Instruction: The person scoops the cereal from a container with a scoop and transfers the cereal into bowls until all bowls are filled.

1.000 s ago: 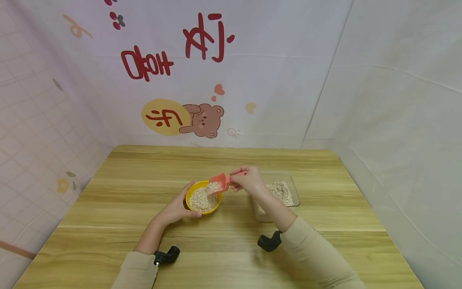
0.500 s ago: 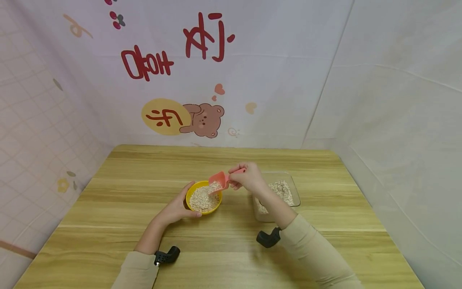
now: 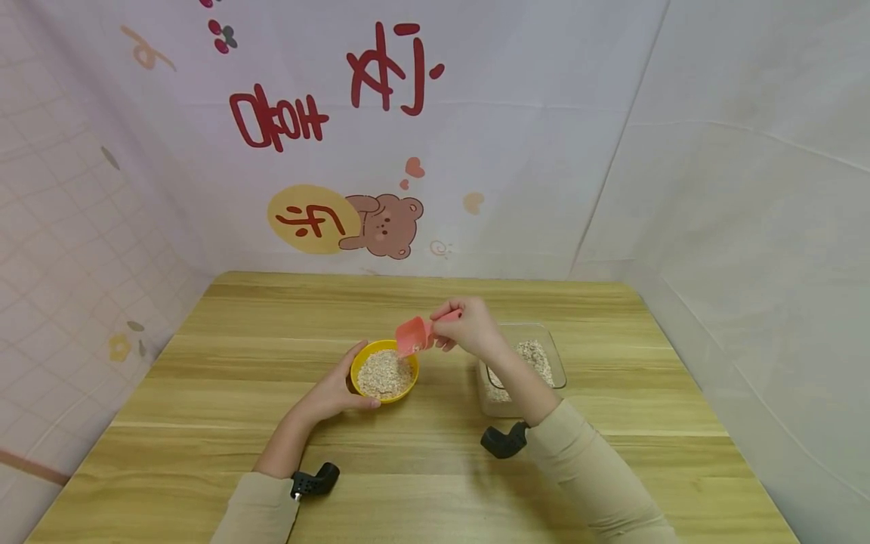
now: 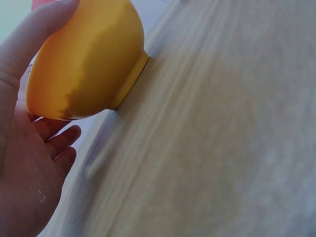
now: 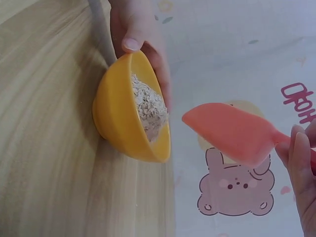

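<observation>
A yellow bowl (image 3: 356, 368) with rolled oats (image 3: 384, 375) heaped in it stands on the table. My left hand (image 3: 333, 391) holds it from the left, thumb on the near side and fingers round the far side; the left wrist view shows the thumb against the bowl's wall (image 4: 94, 59). In my right hand (image 3: 467, 329) I grip a pink scoop (image 3: 411, 335) by its handle. The scoop is tilted down over the bowl's right rim, with a few oats at its lower edge. In the right wrist view, the scoop (image 5: 229, 131) is apart from the bowl.
A clear rectangular container (image 3: 559, 366) with more oats (image 3: 537, 361) stands to the right, partly behind my right forearm. The wooden table (image 3: 285, 310) ends at a printed cloth backdrop (image 3: 516, 151). Black wrist cameras hang under both sleeves.
My right hand has risen slightly and tipped the scoop more steeply. Most of the oats in the scoop have slid out into the bowl. The left hand and bowl have stayed put.
</observation>
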Demonstrator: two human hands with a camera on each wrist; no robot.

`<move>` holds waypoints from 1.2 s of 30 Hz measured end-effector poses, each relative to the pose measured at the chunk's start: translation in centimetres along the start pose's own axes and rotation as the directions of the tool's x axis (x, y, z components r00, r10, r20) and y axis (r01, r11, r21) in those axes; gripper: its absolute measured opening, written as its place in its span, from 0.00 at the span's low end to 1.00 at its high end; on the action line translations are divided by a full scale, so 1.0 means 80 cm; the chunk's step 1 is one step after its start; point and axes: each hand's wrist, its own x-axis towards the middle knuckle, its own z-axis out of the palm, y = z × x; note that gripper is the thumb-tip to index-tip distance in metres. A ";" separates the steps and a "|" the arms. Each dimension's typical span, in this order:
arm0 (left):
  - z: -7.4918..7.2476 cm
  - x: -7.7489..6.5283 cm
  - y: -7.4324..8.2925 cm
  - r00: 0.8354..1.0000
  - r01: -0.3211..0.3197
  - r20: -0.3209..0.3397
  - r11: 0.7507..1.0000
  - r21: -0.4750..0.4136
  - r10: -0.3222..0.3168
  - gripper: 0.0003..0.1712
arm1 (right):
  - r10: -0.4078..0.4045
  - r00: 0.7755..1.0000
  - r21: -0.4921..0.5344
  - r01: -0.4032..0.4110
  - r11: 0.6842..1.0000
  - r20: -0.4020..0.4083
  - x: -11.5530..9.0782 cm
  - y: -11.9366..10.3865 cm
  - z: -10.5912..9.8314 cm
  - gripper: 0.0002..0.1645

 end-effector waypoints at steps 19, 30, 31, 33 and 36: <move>0.000 -0.001 0.007 1.000 0.018 -0.007 0.999 0.036 -0.017 0.68 | -0.086 0.994 -0.090 0.092 0.992 0.066 0.001 0.000 -0.001 0.05; 0.000 0.000 0.004 1.000 0.015 -0.015 0.999 0.043 -0.014 0.68 | -0.166 0.979 -0.156 0.184 0.971 0.123 -0.003 0.001 0.000 0.04; 0.000 0.000 0.003 1.000 0.014 -0.014 0.999 0.044 -0.014 0.68 | -0.172 0.977 -0.162 0.192 0.968 0.128 -0.004 0.001 0.000 0.04; 0.000 0.000 0.003 1.000 0.014 -0.014 0.999 0.041 -0.014 0.68 | -0.182 0.974 -0.174 0.205 0.963 0.137 -0.004 0.002 0.000 0.04; 0.000 0.000 0.002 1.000 0.013 -0.015 0.999 0.037 -0.012 0.68 | -0.189 0.971 -0.183 0.214 0.960 0.146 -0.006 0.003 0.001 0.05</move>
